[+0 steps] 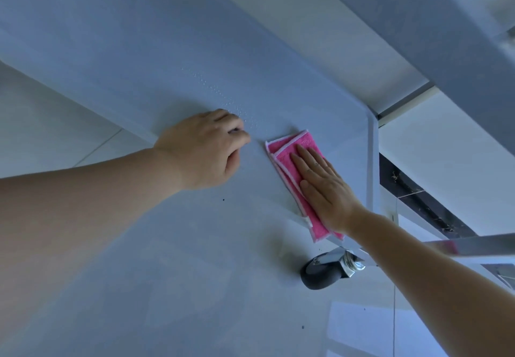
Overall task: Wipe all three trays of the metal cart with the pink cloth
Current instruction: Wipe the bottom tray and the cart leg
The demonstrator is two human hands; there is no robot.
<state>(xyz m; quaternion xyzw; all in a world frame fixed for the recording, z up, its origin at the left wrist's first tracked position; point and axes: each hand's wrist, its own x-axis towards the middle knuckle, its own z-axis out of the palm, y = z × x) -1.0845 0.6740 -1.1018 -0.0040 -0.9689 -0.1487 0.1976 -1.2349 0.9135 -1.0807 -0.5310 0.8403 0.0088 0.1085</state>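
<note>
- The upper structure of the cart [418, 22] is crossing the top right of the view as pale grey bars, cut off by the frame edge, so which of the three trays is under the hands cannot be told.
- The flat pale grey metal tray [139, 50] is running out of view at the top left; its near edge is hard to separate from the floor, being close to it in colour.
- Small water droplets [220, 92] are sitting in a faint band on the tray surface, just beyond the left hand's knuckles.
- The folded pink cloth with pale edging [287, 147] is lying on the tray near its right corner, its lower end reaching over the tray's near edge; part of it is hidden under the right hand.
- The right hand [323, 186] is lying flat on the cloth, fingers straight and together, palm pressing down.
- The left hand [203, 147] is resting on the tray just to the left of the cloth, not touching it; its fingers are curled under and gripping nothing visible.
- A black caster wheel with a chromed fork [328, 270] is showing below the tray corner, partly hidden by the right forearm.
- The pale tiled floor [167, 273] is filling the lower view, with a few dark specks on it.
</note>
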